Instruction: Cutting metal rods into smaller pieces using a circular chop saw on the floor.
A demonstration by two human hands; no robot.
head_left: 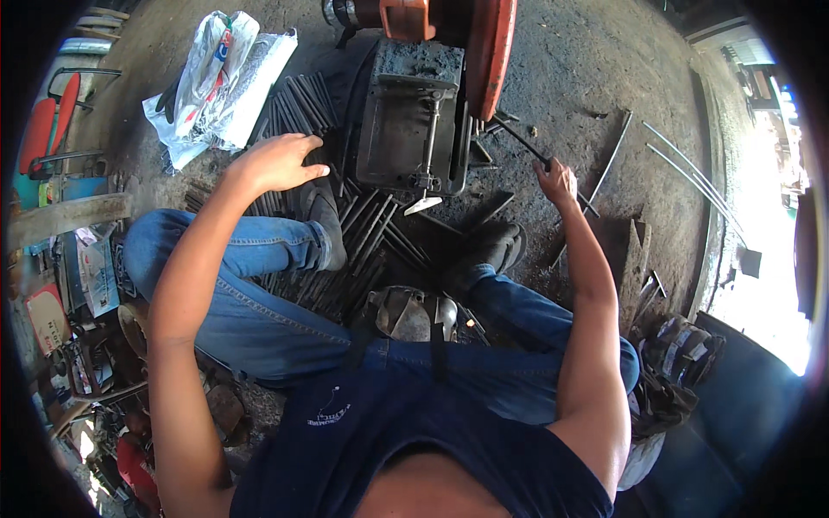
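Observation:
In front of me stands a cut-off saw with an orange blade guard (494,60) over a dark metal base (393,142). A vise screw (432,129) with a pale handle (423,205) runs along that base. My right hand (557,183) is closed round a thin dark metal rod (523,141), which slants from beside the guard down to the right. Held out left of the base, my left hand (281,162) has its thumb and fingers apart and nothing in it. Below and beyond it lie many short dark rods, some in a stack (298,108), others in a loose pile (371,220).
A crumpled white sack (211,95) lies at the far left, near a red chair (53,129). Long thin bars (695,177) rest on the ground at right. My shod feet (496,250) flank the rod pile. A rounded metal object (404,315) sits between my legs.

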